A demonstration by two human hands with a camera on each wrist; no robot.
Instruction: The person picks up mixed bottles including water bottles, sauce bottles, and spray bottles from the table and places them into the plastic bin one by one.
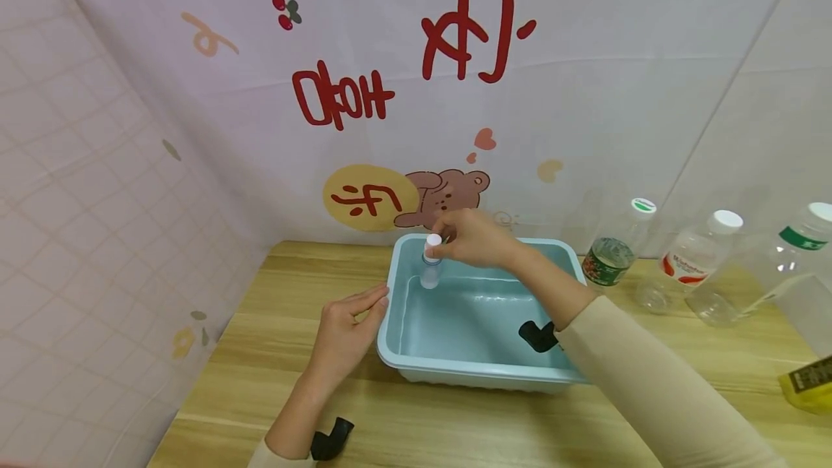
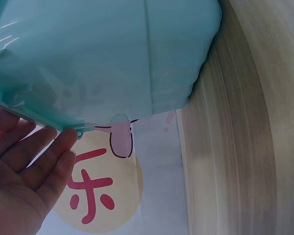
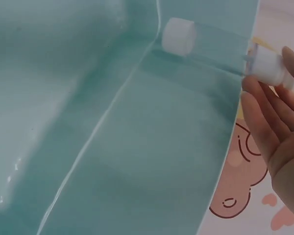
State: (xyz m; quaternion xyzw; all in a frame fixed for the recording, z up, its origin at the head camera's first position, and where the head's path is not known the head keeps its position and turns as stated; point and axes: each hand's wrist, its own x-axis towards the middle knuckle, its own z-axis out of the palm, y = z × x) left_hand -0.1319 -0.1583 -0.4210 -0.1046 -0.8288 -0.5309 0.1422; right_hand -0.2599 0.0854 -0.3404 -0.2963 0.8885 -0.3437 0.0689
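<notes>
A small clear bottle [image 1: 430, 274] with a white cap stands nearly upright inside the far left corner of a light blue plastic basin [image 1: 484, 365]. My right hand [image 1: 477, 238] reaches over the basin and pinches the bottle's white cap [image 3: 267, 65] between thumb and fingers. The right wrist view shows the bottle's transparent body and a white lower end [image 3: 179, 36] close to the basin's inner corner. My left hand [image 1: 349, 334] is at the basin's left side, its extended fingertips [image 2: 67, 139] touching the rim from outside.
Three clear empty bottles stand right of the basin: a green-labelled one [image 1: 611, 255], a red-and-white-labelled one [image 1: 690, 262] and a larger green-banded one [image 1: 773, 266]. A yellow container [image 1: 809, 388] is at the right edge. A printed cloth wall [image 1: 585, 114] rises behind the wooden table [image 1: 247, 381].
</notes>
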